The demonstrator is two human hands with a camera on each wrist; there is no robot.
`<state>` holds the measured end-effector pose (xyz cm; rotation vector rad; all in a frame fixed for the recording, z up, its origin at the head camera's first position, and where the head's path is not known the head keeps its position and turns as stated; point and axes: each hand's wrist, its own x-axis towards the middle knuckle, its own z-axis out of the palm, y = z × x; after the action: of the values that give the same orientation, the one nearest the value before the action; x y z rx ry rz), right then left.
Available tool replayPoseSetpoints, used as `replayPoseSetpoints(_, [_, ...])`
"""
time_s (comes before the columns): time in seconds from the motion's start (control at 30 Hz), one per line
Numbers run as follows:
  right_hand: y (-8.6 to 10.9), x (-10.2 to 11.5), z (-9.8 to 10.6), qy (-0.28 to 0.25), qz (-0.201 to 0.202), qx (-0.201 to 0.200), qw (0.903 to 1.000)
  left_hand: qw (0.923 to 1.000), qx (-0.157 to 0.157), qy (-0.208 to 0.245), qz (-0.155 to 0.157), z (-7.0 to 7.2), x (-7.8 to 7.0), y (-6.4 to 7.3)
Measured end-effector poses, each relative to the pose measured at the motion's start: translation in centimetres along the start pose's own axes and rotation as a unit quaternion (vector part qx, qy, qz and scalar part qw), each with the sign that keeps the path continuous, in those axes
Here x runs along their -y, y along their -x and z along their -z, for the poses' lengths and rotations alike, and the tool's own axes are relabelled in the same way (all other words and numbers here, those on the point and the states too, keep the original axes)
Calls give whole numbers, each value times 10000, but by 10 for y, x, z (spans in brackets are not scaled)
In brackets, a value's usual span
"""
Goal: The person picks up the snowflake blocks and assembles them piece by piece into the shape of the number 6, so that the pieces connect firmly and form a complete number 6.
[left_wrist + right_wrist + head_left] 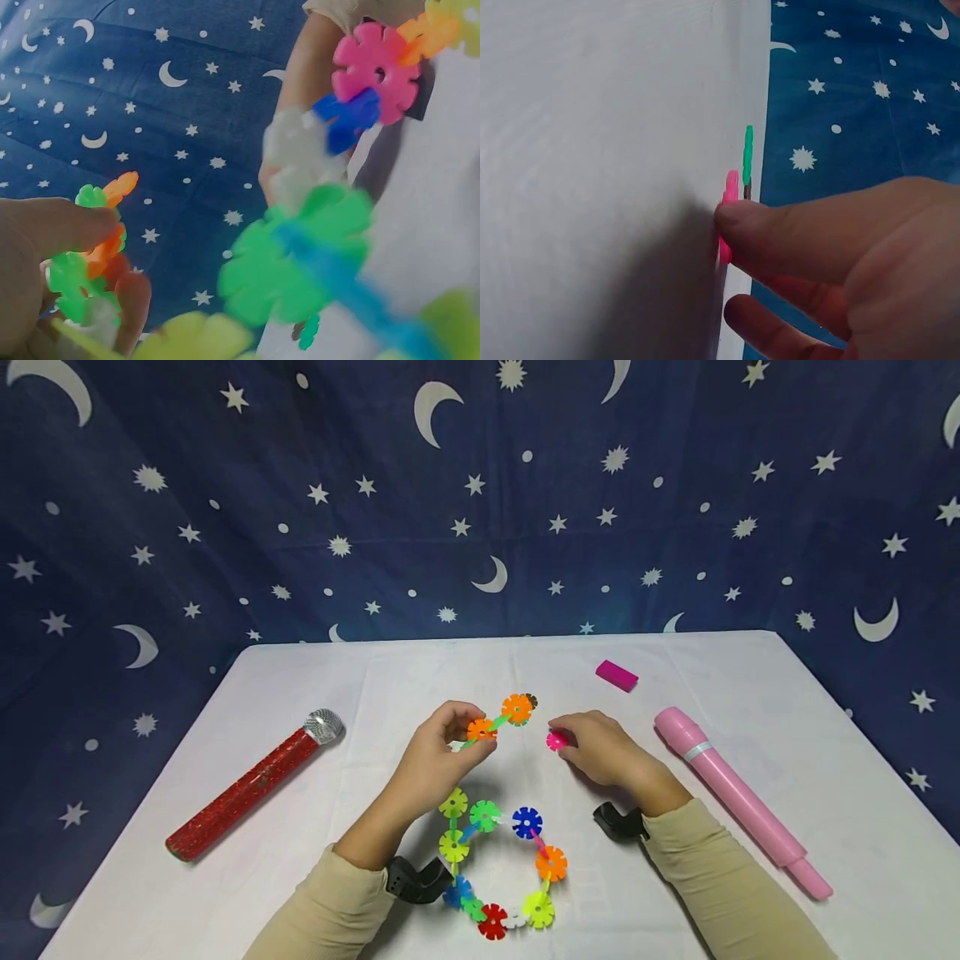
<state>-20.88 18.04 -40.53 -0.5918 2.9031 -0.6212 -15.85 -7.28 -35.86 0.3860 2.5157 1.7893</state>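
My left hand [429,764] pinches an orange snowflake-shaped plastic disc [481,730], part of a linked chain. Beyond the fingertips, a green link joins it to another orange disc [517,709]. Between thumb and fingers, my right hand [606,753] grips a pink snowflake disc [557,741], apart from the chain and seen edge-on in the right wrist view. Below the hands is a ring of interlocked discs, including a dark blue disc [527,822], a red disc [492,922] and a green disc [485,816]. The left forearm partly hides how the ring meets the held part.
A red glittery toy microphone [243,793] lies on the left of the white-covered table [300,893]. To the right lies a pink toy microphone [742,802]. A small magenta block [617,676] is near the back edge, before a starry curtain [405,543].
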Motion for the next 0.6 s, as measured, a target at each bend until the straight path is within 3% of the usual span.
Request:
replayPoseSetpoints(0.13, [-1,0,-2,-65,-74,-21,9999,9998,13,-182,-18,5,-1,0])
replayPoseSetpoints(0.27, [-2,0,-2,-159,-121,119,9997,9994,-32,334,17,5,0,-1])
replayPoseSetpoints(0.43, [-2,-2,0,-111,-151,153,9997,9904,-571,1259,-30,0,2,-3])
replayPoseSetpoints(0.6, [-1,-3,-1,-51,-49,2,10000,9830,-1035,1513,-108,-3,6,-5])
